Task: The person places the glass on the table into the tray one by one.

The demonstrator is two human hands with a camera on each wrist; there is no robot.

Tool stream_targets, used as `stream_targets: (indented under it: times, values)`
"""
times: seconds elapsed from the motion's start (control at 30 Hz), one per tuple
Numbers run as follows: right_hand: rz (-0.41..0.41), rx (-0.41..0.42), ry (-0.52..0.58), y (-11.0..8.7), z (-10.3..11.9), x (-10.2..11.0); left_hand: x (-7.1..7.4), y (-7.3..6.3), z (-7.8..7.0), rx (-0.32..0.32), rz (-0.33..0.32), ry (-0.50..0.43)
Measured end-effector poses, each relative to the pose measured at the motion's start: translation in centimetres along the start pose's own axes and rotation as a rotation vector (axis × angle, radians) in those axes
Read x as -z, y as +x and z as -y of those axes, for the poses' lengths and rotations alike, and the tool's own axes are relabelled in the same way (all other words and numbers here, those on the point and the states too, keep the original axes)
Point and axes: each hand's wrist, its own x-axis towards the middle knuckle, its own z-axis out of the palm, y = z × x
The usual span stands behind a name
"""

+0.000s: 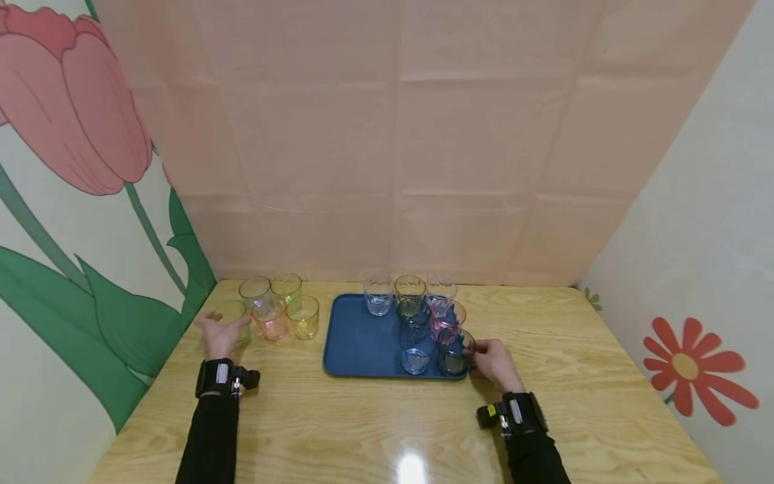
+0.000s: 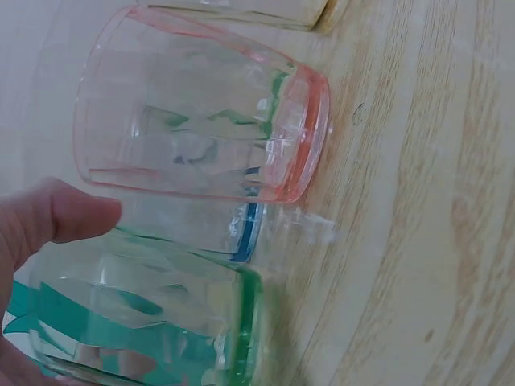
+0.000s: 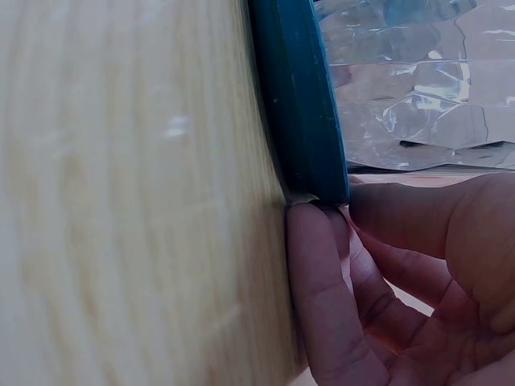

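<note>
Left fingers (image 2: 84,213) parted around green glass (image 2: 153,310) | right fingers (image 3: 318,281) pinch 1 tray (image 1: 361,346) — 5 glasses (image 1: 270,327) off, 7 on

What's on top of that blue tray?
On the blue tray stand a clear glass at the back and, to its right, others including a pink glass, a blue glass and a dark glass. Those overlap, partly covering the rear ones; I can't count exactly.

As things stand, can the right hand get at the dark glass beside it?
Probably yes: the right hand is close to the dark glass, with no other glass between them. It pinches the edge of the blue tray, so it would likely have to let go first.
</note>
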Motion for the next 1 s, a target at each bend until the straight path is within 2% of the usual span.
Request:
stream_targets:
  times: [0.2,0.33,0.47,0.7,1.0]
  values:
    - [-0.016,0.009,0.009,-0.2,0.0,0.0,-0.2,-0.4,-0.2,-0.109,-0.100,-0.073]
    - [-0.022,0.019,0.012,-0.4,0.0,0.0,-0.3,-0.7,-0.7,-0.144,-0.133,-0.105]
    - [-0.020,0.025,0.008,-0.5,0.0,0.0,-0.4,-1.0,-1.5,-0.179,-0.125,-0.131]
    - [-0.012,0.011,0.010,-0.5,0.1,0.1,-0.9,-1.8,-2.7,-0.219,-0.102,-0.077]
    - [-0.009,-0.006,-0.009,-0.4,0.3,0.1,-2.1,-2.6,-3.4,-0.304,-0.088,-0.149]
